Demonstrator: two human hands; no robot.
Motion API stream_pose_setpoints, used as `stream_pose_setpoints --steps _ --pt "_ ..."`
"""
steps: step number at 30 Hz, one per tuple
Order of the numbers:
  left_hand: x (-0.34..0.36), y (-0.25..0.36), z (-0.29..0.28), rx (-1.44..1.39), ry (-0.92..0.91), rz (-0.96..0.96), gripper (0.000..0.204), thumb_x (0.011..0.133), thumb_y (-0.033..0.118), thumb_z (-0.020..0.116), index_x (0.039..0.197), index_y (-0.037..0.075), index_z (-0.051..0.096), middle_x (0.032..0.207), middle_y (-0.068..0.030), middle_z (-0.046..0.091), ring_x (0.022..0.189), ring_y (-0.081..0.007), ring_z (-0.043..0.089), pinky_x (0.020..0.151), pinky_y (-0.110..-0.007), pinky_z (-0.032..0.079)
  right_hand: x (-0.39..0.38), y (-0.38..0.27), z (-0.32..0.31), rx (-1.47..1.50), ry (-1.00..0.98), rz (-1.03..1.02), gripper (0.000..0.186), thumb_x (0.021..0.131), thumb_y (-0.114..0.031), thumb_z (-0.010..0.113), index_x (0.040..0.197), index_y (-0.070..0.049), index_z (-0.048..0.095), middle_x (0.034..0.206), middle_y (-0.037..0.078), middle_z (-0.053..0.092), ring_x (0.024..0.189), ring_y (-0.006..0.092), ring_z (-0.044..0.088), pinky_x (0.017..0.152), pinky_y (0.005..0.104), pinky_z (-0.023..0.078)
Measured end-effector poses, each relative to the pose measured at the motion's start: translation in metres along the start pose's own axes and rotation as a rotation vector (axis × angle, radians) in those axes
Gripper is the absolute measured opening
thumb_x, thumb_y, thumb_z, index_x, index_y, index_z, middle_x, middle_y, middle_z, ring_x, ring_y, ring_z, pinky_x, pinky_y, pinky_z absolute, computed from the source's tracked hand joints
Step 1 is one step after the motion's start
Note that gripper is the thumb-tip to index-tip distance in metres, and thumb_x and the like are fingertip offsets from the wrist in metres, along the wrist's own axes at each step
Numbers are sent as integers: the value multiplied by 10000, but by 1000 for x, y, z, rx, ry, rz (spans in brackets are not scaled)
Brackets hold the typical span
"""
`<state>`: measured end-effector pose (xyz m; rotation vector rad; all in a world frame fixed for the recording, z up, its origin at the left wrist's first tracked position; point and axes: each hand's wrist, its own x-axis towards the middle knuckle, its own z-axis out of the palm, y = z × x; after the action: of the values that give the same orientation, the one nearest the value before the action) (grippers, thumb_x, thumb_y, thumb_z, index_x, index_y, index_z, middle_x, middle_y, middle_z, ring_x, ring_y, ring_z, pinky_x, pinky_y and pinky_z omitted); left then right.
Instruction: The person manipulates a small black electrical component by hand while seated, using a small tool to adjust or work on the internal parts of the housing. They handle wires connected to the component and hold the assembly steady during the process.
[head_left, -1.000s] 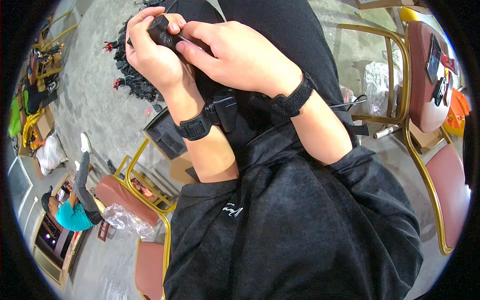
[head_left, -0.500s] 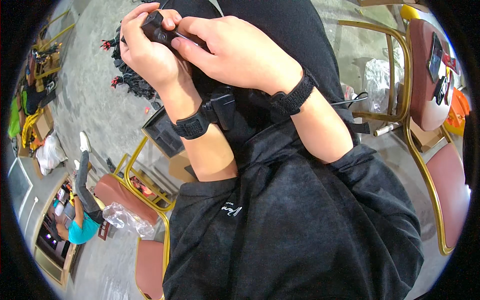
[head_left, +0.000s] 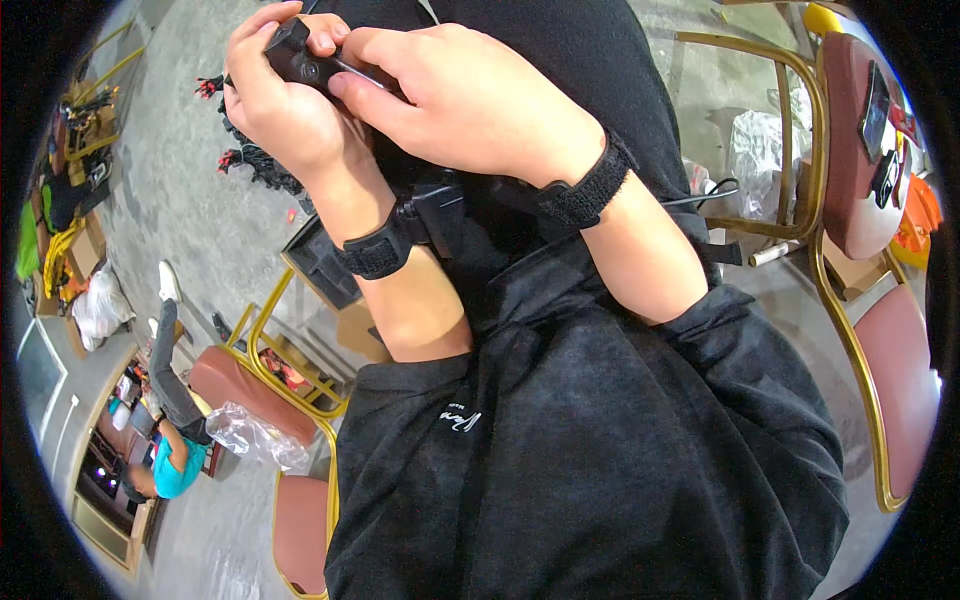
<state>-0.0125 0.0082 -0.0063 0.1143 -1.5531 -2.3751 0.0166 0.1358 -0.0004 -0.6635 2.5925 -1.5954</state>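
Observation:
Near the top of the head view, my left hand [head_left: 285, 115] is curled around a small black device [head_left: 300, 62] with a squared end and a round mark on its side. My right hand [head_left: 450, 95] grips the same device from the other side, thumb and index finger pressed on its lower part. Much of the device is hidden by my fingers. A black strap [head_left: 378, 256] circles my left wrist, with a black box [head_left: 440, 212] beside it. Another black strap [head_left: 590, 190] is around my right wrist.
On the right stands a gold-framed chair [head_left: 815, 150] with a phone [head_left: 876, 112] on its brown seat. A second brown chair [head_left: 250, 390] with a plastic bag [head_left: 255, 435] is at lower left. Dark cables [head_left: 255, 165] lie on the floor; a person in turquoise [head_left: 178, 465] is at far left.
Both hands and the black device have shifted slightly left and up, with the grip kept. The person at far left has changed posture, bringing an arm in.

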Motion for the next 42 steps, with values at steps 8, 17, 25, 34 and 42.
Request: stream_pose_setpoints --steps 8,17,25,34,42 --pt "-5 4 15 12 66 47 176 813 94 427 788 -51 523 565 -132 505 514 -189 480 559 -309 446 1 -1 -2 29 5 -4 260 859 -268 482 901 -26 568 692 195 620 653 368 615 622 453 509" --pt "-10 4 17 -24 82 53 156 810 69 429 761 -45 524 554 -109 483 505 -187 469 543 -303 419 0 -3 -6 83 5 -40 217 869 -238 490 877 -41 582 754 167 624 716 336 615 648 432 498" --pt "-12 5 16 -30 61 56 149 823 64 419 774 -32 522 573 -104 491 516 -176 474 533 -287 406 0 -5 -6 98 1 -22 206 872 -221 492 878 -36 582 782 156 623 757 321 609 683 419 491" --pt "-10 4 11 -39 58 61 140 820 60 427 780 -34 522 601 -98 493 515 -175 488 533 -285 415 2 -6 -5 110 -27 -11 212 881 -220 482 890 -35 585 792 159 618 773 321 601 696 420 481" --pt "-12 6 15 -17 81 31 150 817 91 438 777 -20 531 570 -94 466 531 -177 445 574 -320 415 1 -4 -7 137 -25 6 214 881 -205 478 894 -27 597 819 170 625 781 323 607 701 409 483"
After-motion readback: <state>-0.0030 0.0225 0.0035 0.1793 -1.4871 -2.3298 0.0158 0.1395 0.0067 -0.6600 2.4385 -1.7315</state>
